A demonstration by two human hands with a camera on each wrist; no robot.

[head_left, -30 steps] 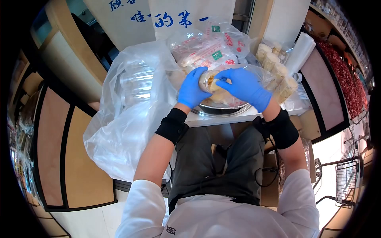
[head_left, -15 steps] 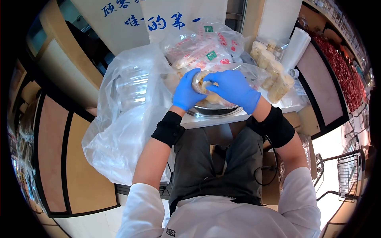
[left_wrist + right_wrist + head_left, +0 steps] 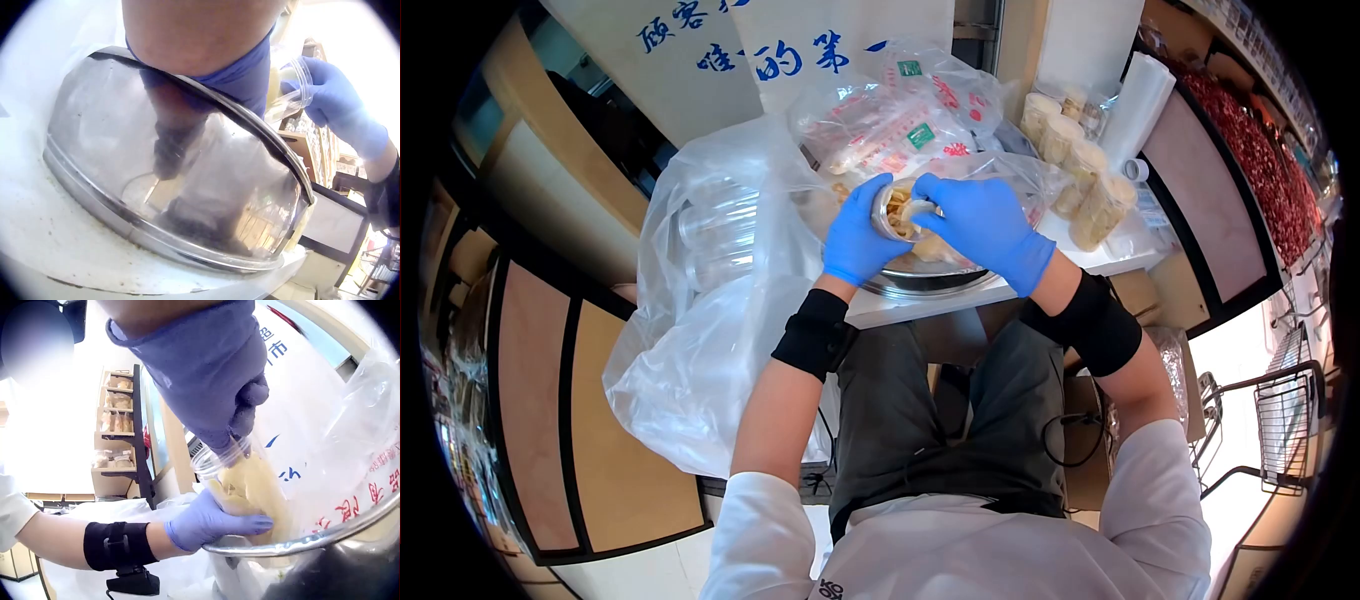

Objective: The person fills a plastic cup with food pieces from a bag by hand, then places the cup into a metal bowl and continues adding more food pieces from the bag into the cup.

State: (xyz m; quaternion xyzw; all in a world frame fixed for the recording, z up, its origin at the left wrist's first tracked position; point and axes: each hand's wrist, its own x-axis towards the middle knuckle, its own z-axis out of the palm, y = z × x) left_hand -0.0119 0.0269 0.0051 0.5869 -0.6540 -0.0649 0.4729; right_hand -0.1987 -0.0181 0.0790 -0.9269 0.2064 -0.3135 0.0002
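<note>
My left hand (image 3: 857,240), in a blue glove, grips a clear plastic jar (image 3: 205,461) whose mouth tilts toward me. Pale yellow dried pieces (image 3: 250,487) fill much of the jar. At its mouth, my gloved right hand (image 3: 988,225) pinches a pale, flat piece (image 3: 919,210). In the right wrist view its fingertips reach inside the rim, and part of the piece is hidden by them. Both hands are over the near side of a shiny metal basin (image 3: 94,125), which holds plastic bags and more pale pieces.
Printed clear bags (image 3: 890,135) heap up in the basin. To the left, a large plastic bag (image 3: 690,370) holds stacked clear jars (image 3: 720,235). Several filled jars (image 3: 1103,210) and a plastic roll (image 3: 1138,110) stand at the right of the white table (image 3: 1010,300).
The jar's mouth has turned more toward me, showing more of its contents. Both hands sit slightly further left in the head view, which has itself shifted. The right fingers stay at the mouth.
</note>
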